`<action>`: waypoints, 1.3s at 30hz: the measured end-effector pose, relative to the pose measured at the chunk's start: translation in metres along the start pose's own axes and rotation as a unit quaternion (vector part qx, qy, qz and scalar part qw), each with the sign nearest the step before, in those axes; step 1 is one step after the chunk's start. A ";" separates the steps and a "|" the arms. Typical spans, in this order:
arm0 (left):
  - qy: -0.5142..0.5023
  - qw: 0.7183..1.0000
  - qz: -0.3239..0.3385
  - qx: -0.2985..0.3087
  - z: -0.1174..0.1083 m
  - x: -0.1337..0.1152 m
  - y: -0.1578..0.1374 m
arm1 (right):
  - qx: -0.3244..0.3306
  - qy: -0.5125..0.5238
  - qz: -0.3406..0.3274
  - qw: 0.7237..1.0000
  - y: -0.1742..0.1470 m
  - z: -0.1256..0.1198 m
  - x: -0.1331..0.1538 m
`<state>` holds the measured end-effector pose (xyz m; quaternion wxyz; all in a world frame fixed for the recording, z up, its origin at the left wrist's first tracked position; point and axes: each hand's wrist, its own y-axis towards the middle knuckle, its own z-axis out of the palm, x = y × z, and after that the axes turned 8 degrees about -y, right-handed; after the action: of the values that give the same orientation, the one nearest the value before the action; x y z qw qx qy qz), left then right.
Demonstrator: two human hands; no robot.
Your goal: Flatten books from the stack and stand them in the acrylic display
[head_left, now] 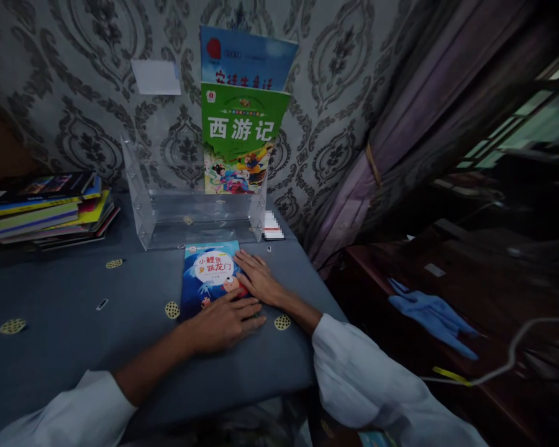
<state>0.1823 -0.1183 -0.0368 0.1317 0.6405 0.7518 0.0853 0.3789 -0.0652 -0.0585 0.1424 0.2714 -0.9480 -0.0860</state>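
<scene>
"little carp" picture book (196, 279) flat on table (74, 338), unracked, left hand (228, 320) at its five o'clock, right hand (261, 279) at three, fingers outstretched, unclenched; "journey to the west" (240, 130), andersen tales (245, 59) already in acrylic rack (198, 208), twelve o'clock.

Dimly lit grey damask wallpaper (340, 56), blue-grey desk (135, 292) before it, mauve curtain (400, 112) gathered by a tie (373, 164), greenish window (538, 127) at right, dark red-brown table (375, 266) below

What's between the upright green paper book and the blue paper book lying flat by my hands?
In the head view, the lower front of the clear plastic rack lies between the green book and the flat blue book.
</scene>
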 end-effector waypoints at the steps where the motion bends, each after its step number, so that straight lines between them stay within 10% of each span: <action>1: 0.011 1.000 0.015 -0.007 -0.001 -0.001 0.000 | 0.005 0.005 -0.004 1.000 -0.003 -0.002 0.002; 11: 0.056 0.993 0.048 -0.088 -0.009 -0.009 0.003 | 0.058 0.028 -0.024 0.998 -0.030 -0.010 0.015; 26: -0.117 0.959 -0.238 -0.102 0.009 0.014 -0.014 | 0.078 0.026 -0.033 0.996 -0.054 -0.031 0.050; 39: -0.012 0.885 -0.455 -0.102 0.010 0.059 -0.062 | 0.119 0.040 -0.027 0.992 -0.048 -0.031 0.039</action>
<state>0.1185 -0.0705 -0.0700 0.2294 0.2124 0.9461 0.0842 0.3806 -0.1295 -0.0316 0.1449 0.3150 -0.9373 0.0346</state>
